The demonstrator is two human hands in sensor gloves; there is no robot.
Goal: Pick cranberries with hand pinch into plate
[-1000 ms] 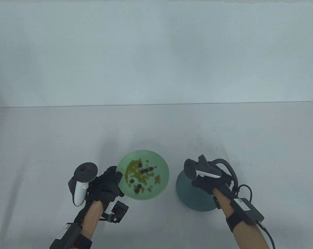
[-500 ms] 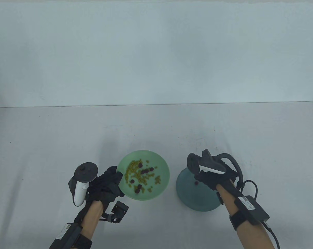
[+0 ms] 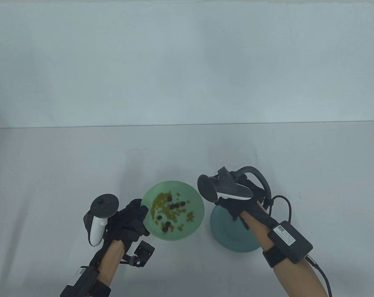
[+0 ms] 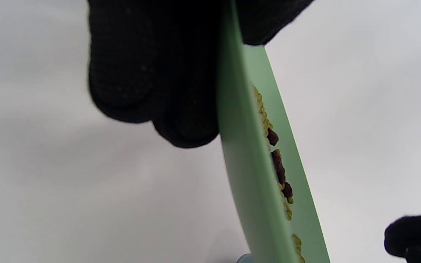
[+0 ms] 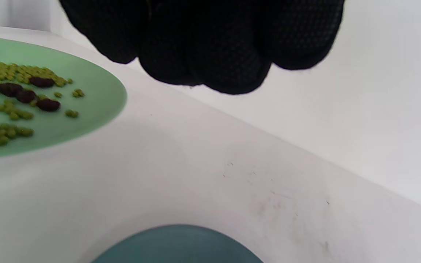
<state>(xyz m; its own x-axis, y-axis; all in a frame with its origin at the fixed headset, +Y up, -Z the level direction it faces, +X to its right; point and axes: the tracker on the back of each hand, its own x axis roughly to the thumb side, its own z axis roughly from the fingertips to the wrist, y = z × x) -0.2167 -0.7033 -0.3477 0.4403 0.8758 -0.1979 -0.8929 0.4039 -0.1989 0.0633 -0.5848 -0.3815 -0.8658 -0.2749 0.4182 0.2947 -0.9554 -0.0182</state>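
A light green plate (image 3: 193, 192) holds several dark red cranberries (image 3: 174, 205) among many small green beans (image 3: 161, 201). My left hand (image 3: 134, 216) grips the plate's left rim; in the left wrist view the fingers (image 4: 152, 73) clasp the rim of the plate (image 4: 247, 175), with cranberries (image 4: 278, 164) in a row on it. My right hand (image 3: 225, 204) hovers over the far left edge of a dark teal plate (image 3: 233, 238), close to the green plate's right rim. In the right wrist view its fingertips (image 5: 210, 47) hang bunched, holding nothing, above the table between the green plate (image 5: 93, 102) and the teal plate (image 5: 181, 244).
The white table (image 3: 81, 161) stretches far and to both sides of the plates, ending at a pale wall at the back. Cables and sensor boxes ride on both forearms.
My right hand has lifted off the teal plate and moved left and away from me, toward the green plate. A cranberry lay on the teal plate half a second ago. The left hand stays put.
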